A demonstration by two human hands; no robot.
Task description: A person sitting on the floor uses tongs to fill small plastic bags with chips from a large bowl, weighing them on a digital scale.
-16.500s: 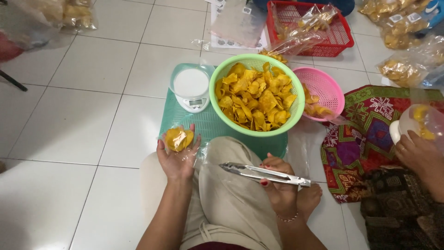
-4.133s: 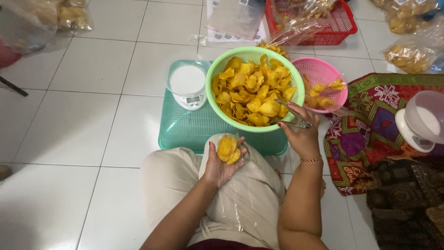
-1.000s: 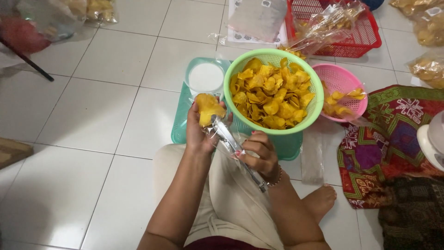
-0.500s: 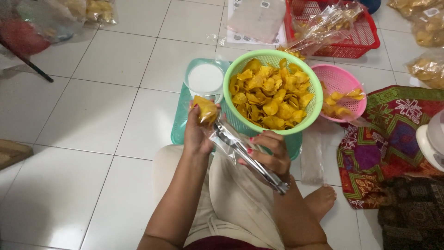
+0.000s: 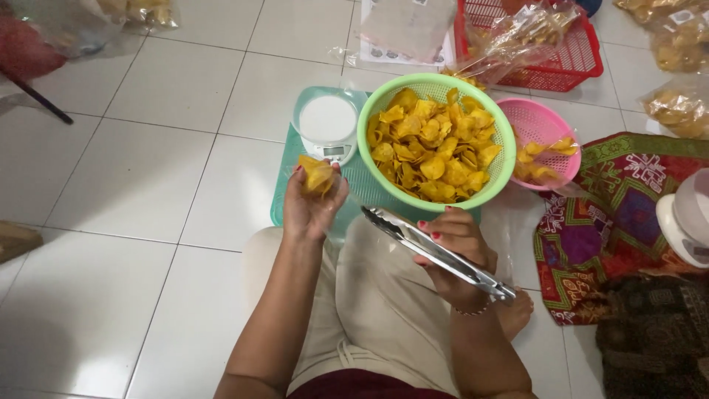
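Note:
My left hand [image 5: 310, 203] holds a small clear bag of yellow chips [image 5: 316, 174], raised just below the white kitchen scale [image 5: 327, 127]. My right hand [image 5: 454, 244] grips metal tongs [image 5: 436, 253], which lie across my lap with their tips pointing up-left, empty. A large green basket [image 5: 436, 85] heaped with yellow chips [image 5: 432, 144] sits on an upturned teal crate [image 5: 284, 199] in front of my knees, beside the scale.
A pink basket [image 5: 539, 122] with a few chips sits right of the green one. A red basket [image 5: 583, 52] with bagged chips stands behind. More chip bags [image 5: 676, 111] lie at the right, a patterned cloth [image 5: 628, 214] and a second scale [image 5: 687, 222] too.
My right hand has drawn the tongs out of the bag and down-right over my lap. My left hand has lifted the chip bag slightly toward the scale.

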